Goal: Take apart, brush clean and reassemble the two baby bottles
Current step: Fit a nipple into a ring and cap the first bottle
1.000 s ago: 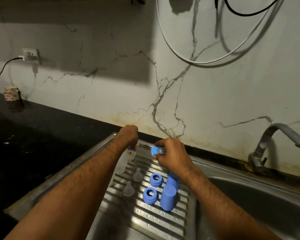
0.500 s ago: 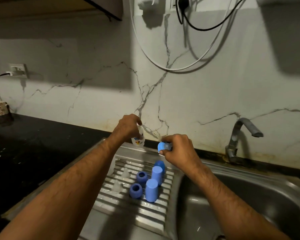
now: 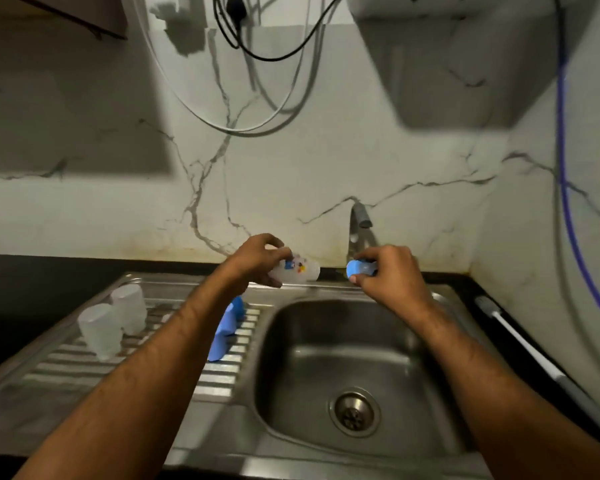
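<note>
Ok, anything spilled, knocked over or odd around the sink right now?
Nothing stands out. The left hand holds a clear bottle tipped sideways above the sink rim, the right hand a blue cap. Two frosted covers stand on the drainboard; no spill shows.

The left hand (image 3: 257,259) grips a clear bottle (image 3: 297,270) lying on its side, held over the sink's (image 3: 326,344) back rim. The right hand (image 3: 392,275) pinches a blue cap (image 3: 359,267) just below the tap (image 3: 359,223), apart from the bottle. On the ribbed drainboard (image 3: 66,362), two frosted cups (image 3: 110,320) stand upside down near its left edge, and blue parts (image 3: 227,327) stand by its right edge, partly hidden behind the left forearm. A brush (image 3: 520,336) lies along the sink's right edge.
</note>
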Available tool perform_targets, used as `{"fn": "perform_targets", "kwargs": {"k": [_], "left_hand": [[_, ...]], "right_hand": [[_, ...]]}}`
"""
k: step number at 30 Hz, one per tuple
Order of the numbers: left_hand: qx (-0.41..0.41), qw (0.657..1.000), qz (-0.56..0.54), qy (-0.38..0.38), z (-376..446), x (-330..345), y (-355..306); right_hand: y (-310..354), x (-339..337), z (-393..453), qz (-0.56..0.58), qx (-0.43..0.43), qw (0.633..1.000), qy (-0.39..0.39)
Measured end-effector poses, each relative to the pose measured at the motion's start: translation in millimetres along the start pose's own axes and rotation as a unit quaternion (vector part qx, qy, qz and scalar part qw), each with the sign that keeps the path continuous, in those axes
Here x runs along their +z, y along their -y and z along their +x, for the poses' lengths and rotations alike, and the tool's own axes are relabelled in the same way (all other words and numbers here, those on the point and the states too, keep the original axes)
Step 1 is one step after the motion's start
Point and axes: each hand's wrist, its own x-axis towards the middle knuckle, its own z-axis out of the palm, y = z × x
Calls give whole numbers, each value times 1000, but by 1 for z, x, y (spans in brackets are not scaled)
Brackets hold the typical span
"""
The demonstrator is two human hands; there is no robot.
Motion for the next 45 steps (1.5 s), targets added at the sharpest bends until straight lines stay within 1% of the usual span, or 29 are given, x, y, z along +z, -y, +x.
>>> {"fn": "perform_targets", "kwargs": {"k": [1, 3, 4, 5, 6, 7, 8, 9, 10, 11, 12, 14, 18, 20, 23, 25, 27, 30, 35, 37, 41, 45], "left_hand": [[4, 999, -45, 15, 0, 7, -5], [-16, 987, -157, 27, -3, 15, -16], [-32, 973, -225, 38, -2, 19, -18], [-59, 951, -297, 58, 0, 23, -14], [-98, 929, -346, 84, 3, 33, -7], [-136, 934, -313, 105, 4, 45, 5], [-159, 968, -151, 125, 2, 63, 22], [-155, 976, 79, 132, 0, 82, 41], [-138, 952, 253, 99, -3, 99, 58], [-115, 937, 322, 65, -6, 112, 69], [-112, 941, 315, 43, -8, 122, 75], [-119, 962, 244, 23, -9, 131, 75], [-141, 984, 111, -10, -8, 135, 66], [-154, 987, 37, -13, -11, 140, 66], [-174, 981, -86, -9, -14, 146, 75], [-152, 981, -124, 8, -17, 150, 82], [-109, 984, -141, 18, -21, 155, 90], [-53, 990, -128, -9, -24, 166, 103], [6, 996, -74, -50, -20, 176, 110], [33, 996, -70, -46, -20, 177, 110], [73, 994, -74, -36, -20, 175, 112], [88, 991, -93, -38, -17, 169, 114]], "right_hand": [[-9, -11, -4, -3, 9, 1000, -7], [-26, -29, -9, -1, 24, 1000, -14], [-34, -35, -12, 3, 30, 999, -16], [-41, -40, -15, 7, 37, 999, -17], [-49, -45, -19, 8, 43, 999, -20], [-55, -48, -22, 8, 50, 998, -22], [-60, -50, -25, 10, 55, 998, -23], [-64, -52, -28, 10, 59, 998, -21], [-68, -53, -30, 7, 62, 998, -17], [-72, -54, -33, 4, 66, 998, -13], [-76, -55, -34, 1, 70, 998, -11], [-84, -56, -37, -2, 80, 997, -13], [-85, -51, -40, 3, 96, 995, -1], [-81, -47, -41, 3, 102, 995, 13], [-73, -41, -41, 6, 111, 993, 37], [-68, -38, -40, 20, 114, 992, 57], [-62, -37, -38, 16, 109, 991, 81], [-54, -36, -36, -1, 89, 990, 106], [-43, -19, -29, -40, 45, 990, 128], [-37, -4, -26, -47, 31, 988, 147], [-29, 24, -20, -57, -1, 983, 175], [-24, 35, -17, -74, -19, 977, 199]]}}
